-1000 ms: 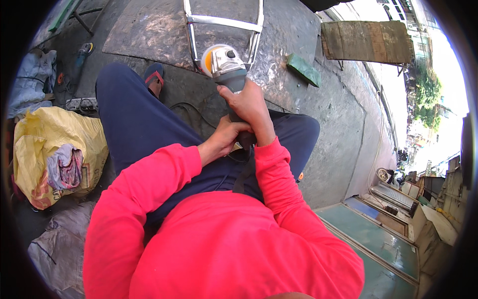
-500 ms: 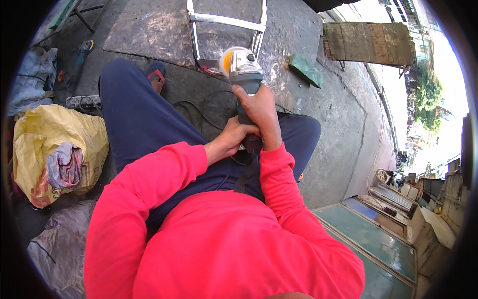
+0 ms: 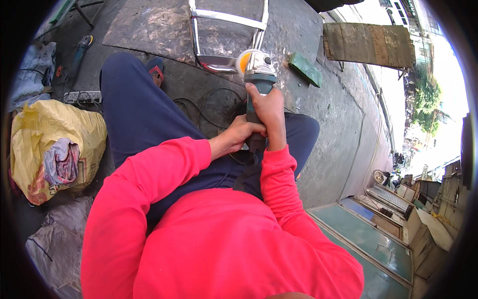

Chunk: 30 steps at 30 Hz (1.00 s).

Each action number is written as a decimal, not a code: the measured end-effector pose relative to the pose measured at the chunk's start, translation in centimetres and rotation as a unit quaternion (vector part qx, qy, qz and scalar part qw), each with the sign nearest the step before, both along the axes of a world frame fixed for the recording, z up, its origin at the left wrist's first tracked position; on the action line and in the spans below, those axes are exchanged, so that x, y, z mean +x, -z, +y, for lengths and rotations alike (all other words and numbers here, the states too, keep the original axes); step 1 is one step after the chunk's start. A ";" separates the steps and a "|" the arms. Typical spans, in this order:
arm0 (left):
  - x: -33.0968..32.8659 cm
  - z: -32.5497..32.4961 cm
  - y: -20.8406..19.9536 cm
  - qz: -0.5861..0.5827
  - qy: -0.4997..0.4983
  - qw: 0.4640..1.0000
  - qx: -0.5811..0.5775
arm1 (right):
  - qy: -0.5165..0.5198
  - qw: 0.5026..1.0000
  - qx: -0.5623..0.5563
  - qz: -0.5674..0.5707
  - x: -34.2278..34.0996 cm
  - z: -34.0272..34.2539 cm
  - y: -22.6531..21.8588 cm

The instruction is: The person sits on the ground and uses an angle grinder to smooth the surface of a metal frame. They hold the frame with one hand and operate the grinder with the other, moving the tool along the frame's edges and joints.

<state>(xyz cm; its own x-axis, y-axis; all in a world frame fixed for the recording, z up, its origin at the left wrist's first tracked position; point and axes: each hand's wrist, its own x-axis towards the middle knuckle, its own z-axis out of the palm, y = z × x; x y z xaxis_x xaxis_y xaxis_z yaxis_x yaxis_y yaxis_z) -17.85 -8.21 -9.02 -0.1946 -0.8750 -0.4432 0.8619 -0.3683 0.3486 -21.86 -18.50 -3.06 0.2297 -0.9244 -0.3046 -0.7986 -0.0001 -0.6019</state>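
Note:
Both my hands grip an angle grinder point(image 3: 261, 78) with a grey metal head, a dark green body and a white-and-yellow wheel point(image 3: 244, 62). My right hand point(image 3: 269, 108) wraps the body just behind the head, thumb on top. Behind it, my left hand point(image 3: 238, 133) closes round the rear of the grinder, its fingers partly hidden. The wheel's edge looks blurred. It sits at the near right corner of a shiny metal tube frame point(image 3: 229, 18) lying on the ground; whether it touches the metal, I cannot tell.
A green block point(image 3: 305, 70) lies right of the frame. On the left are a second grinder point(image 3: 79, 55), a power strip point(image 3: 82, 97) and a yellow sack point(image 3: 89, 130) with a rag point(image 3: 61, 163). A cable point(image 3: 201, 107) loops between my legs. Glass panels point(image 3: 366, 229) lie at lower right.
The grinder and both hands have shifted right and slightly nearer to me, carrying the wheel along the frame's near end toward its right corner. My grip looks the same.

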 end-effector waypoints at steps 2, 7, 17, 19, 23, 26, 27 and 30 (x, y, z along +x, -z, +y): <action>0.2 0.2 -0.1 0.001 -0.019 1.000 0.004 | -0.049 0.998 -0.022 -0.014 0.7 0.2 0.1; 1.7 1.6 -0.3 0.000 -0.083 0.996 0.020 | -0.166 0.986 0.014 -0.019 3.5 0.8 -0.1; 0.6 1.0 -0.1 0.028 -0.040 0.999 0.008 | -0.051 0.999 0.004 -0.003 1.5 0.8 -0.1; 0.7 1.1 0.0 0.019 -0.036 0.999 0.008 | -0.080 0.997 -0.017 0.006 1.8 0.8 -0.1; 1.8 1.6 0.4 0.018 -0.076 0.997 0.006 | -0.150 0.988 -0.024 -0.018 3.8 1.3 -0.3; 2.6 1.7 0.6 0.022 -0.084 0.996 -0.006 | -0.177 0.984 -0.024 0.009 4.9 1.3 -0.5; 2.5 1.7 0.5 0.023 -0.084 0.996 -0.016 | -0.184 0.982 -0.032 0.014 5.0 1.2 -0.5; 2.1 1.7 0.3 0.021 -0.076 0.997 -0.020 | -0.155 0.988 -0.025 -0.002 3.9 1.2 -0.5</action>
<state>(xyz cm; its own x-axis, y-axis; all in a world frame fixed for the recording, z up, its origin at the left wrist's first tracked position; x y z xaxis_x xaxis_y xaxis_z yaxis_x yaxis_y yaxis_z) -15.74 -6.54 -9.34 -0.0770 -0.9122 -0.4024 0.9206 -0.2201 0.3227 -17.93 -17.26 -2.56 0.5049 -0.8236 -0.2584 -0.7531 -0.2741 -0.5981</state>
